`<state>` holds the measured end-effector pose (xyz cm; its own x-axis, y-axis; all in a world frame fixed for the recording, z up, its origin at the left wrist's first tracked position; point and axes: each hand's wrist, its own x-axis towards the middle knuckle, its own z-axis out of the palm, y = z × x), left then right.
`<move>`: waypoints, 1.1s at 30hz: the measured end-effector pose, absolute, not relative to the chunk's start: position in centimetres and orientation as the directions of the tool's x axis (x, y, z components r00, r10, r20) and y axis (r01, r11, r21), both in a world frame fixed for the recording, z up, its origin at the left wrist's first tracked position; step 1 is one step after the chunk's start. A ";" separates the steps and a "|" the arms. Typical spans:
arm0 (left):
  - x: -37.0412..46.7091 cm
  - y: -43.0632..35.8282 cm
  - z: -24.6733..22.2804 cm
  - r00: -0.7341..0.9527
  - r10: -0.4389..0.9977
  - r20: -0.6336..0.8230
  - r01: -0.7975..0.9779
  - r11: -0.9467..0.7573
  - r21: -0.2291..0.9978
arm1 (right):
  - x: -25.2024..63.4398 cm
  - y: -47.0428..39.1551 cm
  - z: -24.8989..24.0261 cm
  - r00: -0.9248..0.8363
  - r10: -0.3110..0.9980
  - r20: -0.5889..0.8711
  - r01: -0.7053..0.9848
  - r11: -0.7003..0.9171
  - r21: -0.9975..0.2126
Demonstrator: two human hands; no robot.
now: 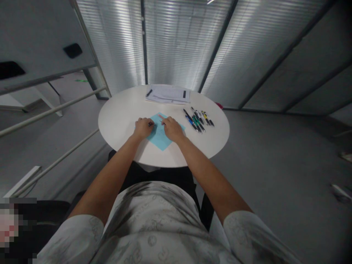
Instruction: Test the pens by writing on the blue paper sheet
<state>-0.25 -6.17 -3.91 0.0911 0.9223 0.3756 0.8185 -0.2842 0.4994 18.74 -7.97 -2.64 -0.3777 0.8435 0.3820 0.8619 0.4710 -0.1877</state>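
A light blue sheet (162,141) lies at an angle on the round white table (123,110), and both hands are over it. My left hand (143,127) is closed at the sheet's left side, with a small dark pen-like piece (151,124) at its fingertips. Facing it, my right hand (172,129) is closed in a pinch on a thin piece whose tip points left; the fingers cover most of it. A gap separates the two pieces. Just beyond the fingers, a small pinkish strip (161,116) lies on the sheet.
Several pens (196,121) lie in a loose group right of my right hand. A stack of papers (167,94) with dark items on it lies at the table's far edge. White rails (55,110) stand left, and blinds (176,44) hang behind. A blurred-out person is at lower left.
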 end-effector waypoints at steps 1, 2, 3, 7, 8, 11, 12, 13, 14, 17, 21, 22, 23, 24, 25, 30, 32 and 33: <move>-0.3 -6.1 -3.9 0.093 0.922 0.376 0.820 -0.285 0.496 | 18.8 -7.9 -2.7 -0.380 0.843 0.381 0.864 0.471 -0.179; -0.3 -6.0 -3.9 0.097 0.921 0.378 0.816 -0.291 0.499 | 18.8 -7.9 -2.7 -0.380 0.843 0.380 0.866 0.469 -0.173; -0.3 -6.0 -3.8 0.103 0.919 0.379 0.807 -0.300 0.508 | 18.8 -8.0 -2.6 -0.379 0.844 0.379 0.868 0.466 -0.170; -0.7 -5.6 -3.7 0.068 0.917 0.392 0.728 -0.315 0.609 | 18.8 -8.2 -2.5 -0.377 0.848 0.373 0.864 0.467 -0.190; -0.8 -5.5 -3.8 0.024 0.918 0.395 0.696 -0.299 0.653 | 18.8 -8.2 -2.5 -0.376 0.846 0.379 0.856 0.473 -0.208; -1.3 -5.0 -4.0 -0.176 0.917 0.357 0.511 -0.225 0.829 | 19.0 -7.5 -2.5 -0.331 0.840 0.430 0.802 0.490 -0.342; -1.5 -4.8 -4.1 -0.245 0.914 0.323 0.405 -0.206 0.891 | 19.2 -7.1 -2.6 -0.287 0.844 0.453 0.764 0.487 -0.424; -1.6 -4.7 -4.1 -0.304 0.909 0.286 0.281 -0.202 0.938 | 19.5 -6.7 -2.6 -0.214 0.852 0.478 0.708 0.472 -0.526; -1.7 -4.5 -4.1 -0.353 0.901 0.251 0.155 -0.208 0.966 | 19.8 -6.2 -2.7 -0.121 0.864 0.488 0.632 0.446 -0.633; -1.8 -4.5 -3.6 -0.408 0.902 0.141 -0.160 -0.223 0.962 | 20.9 -4.8 -2.7 0.196 0.903 0.381 0.287 0.319 -0.903; -2.1 -4.8 -2.7 -0.359 0.933 -0.026 -0.446 -0.146 0.883 | 22.0 -4.0 -2.5 0.365 0.926 0.099 -0.124 0.154 -0.980; -2.4 -4.8 -2.6 -0.342 0.938 -0.060 -0.498 -0.127 0.858 | 22.1 -3.9 -2.4 0.380 0.923 0.061 -0.188 0.141 -0.972; -2.6 -4.8 -2.5 -0.325 0.942 -0.089 -0.545 -0.110 0.831 | 22.2 -3.9 -2.3 0.390 0.921 0.029 -0.244 0.134 -0.960; -3.0 -4.7 -2.4 -0.302 0.947 -0.111 -0.589 -0.093 0.803 | 22.4 -3.9 -2.2 0.396 0.918 -0.003 -0.301 0.127 -0.945; -3.3 -4.7 -2.4 -0.278 0.953 -0.122 -0.628 -0.084 0.774 | 22.5 -3.8 -2.0 0.399 0.916 -0.040 -0.359 0.116 -0.926; -4.3 -4.6 -2.5 -0.203 0.961 -0.186 -0.734 -0.024 0.678 | 23.3 -3.6 -1.5 0.342 0.918 -0.199 -0.578 0.039 -0.815; -4.3 -4.7 -2.4 -0.191 0.962 -0.197 -0.736 -0.008 0.677 | 23.7 -3.5 -1.5 0.323 0.922 -0.214 -0.606 0.027 -0.795; -4.2 -4.7 -2.4 -0.190 0.961 -0.200 -0.736 -0.004 0.677 | 23.8 -3.4 -1.6 0.317 0.923 -0.219 -0.613 0.023 -0.790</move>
